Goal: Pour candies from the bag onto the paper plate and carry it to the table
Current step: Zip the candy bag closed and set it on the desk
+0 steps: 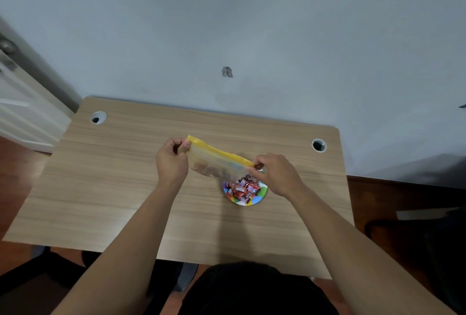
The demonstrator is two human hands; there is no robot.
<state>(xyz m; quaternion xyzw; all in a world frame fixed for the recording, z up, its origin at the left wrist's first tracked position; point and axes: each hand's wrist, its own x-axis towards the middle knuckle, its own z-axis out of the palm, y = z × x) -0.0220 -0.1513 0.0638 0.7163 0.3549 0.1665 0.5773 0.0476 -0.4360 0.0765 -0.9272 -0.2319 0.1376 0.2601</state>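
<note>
A clear zip bag (217, 163) with a yellow seal strip hangs above the desk, stretched between both hands. My left hand (172, 161) pinches its left top corner. My right hand (276, 174) pinches the right end of the seal. A few candies show dimly inside the bag. Below its right part sits a small colourful paper plate (256, 198) holding a heap of wrapped candies (242, 188). The bag and my right hand cover the plate's far edge.
The wooden desk (126, 188) stands against a pale wall, with a cable hole at the back left (98, 117) and another at the back right (318, 145). A white door (22, 113) is at the left. Dark furniture (423, 234) stands at the right.
</note>
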